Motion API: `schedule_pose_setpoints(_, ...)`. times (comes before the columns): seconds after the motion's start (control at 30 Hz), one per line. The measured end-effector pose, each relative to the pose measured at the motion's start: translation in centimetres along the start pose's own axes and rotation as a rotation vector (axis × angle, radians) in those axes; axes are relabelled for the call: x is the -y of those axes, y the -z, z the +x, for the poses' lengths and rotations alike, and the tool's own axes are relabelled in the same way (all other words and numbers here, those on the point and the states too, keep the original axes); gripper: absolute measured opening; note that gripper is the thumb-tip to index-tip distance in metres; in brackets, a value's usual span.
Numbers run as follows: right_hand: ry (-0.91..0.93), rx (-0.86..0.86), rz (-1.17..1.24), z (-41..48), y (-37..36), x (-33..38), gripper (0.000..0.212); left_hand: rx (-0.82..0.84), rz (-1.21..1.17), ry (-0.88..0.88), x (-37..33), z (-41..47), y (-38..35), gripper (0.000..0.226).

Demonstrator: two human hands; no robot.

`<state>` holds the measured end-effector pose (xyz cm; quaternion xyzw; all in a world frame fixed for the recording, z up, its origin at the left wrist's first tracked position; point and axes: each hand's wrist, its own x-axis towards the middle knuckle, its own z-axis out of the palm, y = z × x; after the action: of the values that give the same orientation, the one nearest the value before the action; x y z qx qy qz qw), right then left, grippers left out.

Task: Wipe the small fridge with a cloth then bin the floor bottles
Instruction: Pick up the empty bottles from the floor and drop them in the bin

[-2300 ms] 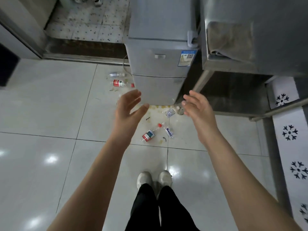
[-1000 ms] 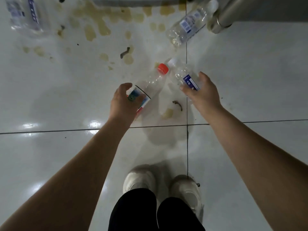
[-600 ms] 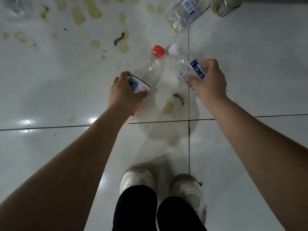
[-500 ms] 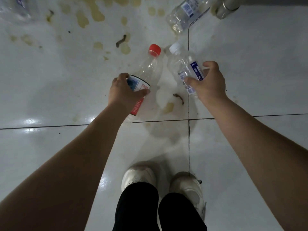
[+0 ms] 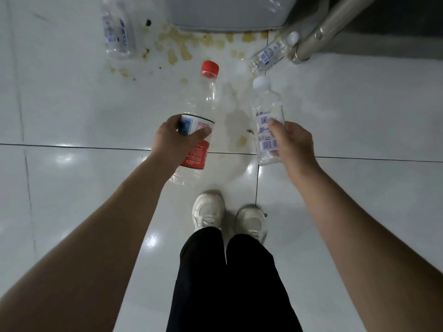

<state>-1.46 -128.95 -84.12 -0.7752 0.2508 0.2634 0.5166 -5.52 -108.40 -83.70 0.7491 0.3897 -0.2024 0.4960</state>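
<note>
Glossy white floor tiles (image 5: 72,111) carry yellowish stains (image 5: 177,47) below the grey base of the small fridge (image 5: 227,13). The person's left hand (image 5: 175,140) is wrapped around the labelled middle of a clear red-capped bottle (image 5: 208,92), fingers curled over it. The right hand (image 5: 294,142) grips a clear white-capped bottle (image 5: 266,109) by its lower half, thumb across the label. Both bottles appear lifted off the floor, though the angle leaves that unsure. Two more bottles lie on the tiles: one (image 5: 117,32) at the far left, another (image 5: 271,55) against a metal leg (image 5: 318,29). White shoes (image 5: 208,212) stand below
</note>
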Motion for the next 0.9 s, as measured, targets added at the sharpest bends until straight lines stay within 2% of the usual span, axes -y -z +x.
schedule_pose_setpoints(0.13, -0.003, 0.077, 0.087, -7.0, 2.0, 6.0, 0.024, 0.004, -0.090, 0.013, -4.1, -7.2, 3.8, 0.033)
schedule_pose_setpoints(0.27, -0.041, 0.068, 0.118, -13.7, 5.3, 12.4, 0.028, 0.009, -0.172, -0.010, -9.3, -14.3, 7.8, 0.033)
schedule_pose_setpoints(0.5, 0.015, 0.033, 0.093, -25.1, 13.2, 22.6, 0.031, 0.024, -0.232, -0.202, -19.8, -27.1, 13.8, 0.031)
schedule_pose_setpoints(0.67, 0.069, -0.042, 0.195, -32.5, 18.6, 27.4, 0.033, 0.014, -0.246, -0.332, -25.6, -35.3, 16.4, 0.024)
schedule_pose_setpoints(0.83, 0.129, -0.098, 0.288, -39.2, 22.9, 29.4, 0.039, 0.001, -0.258, -0.394, -28.4, -41.4, 17.8, 0.028)
schedule_pose_setpoints(0.9, 0.146, -0.136, 0.337, -41.7, 23.9, 29.9, 0.034, 0.031, -0.236, -0.415, -28.7, -43.1, 18.1, 0.028)
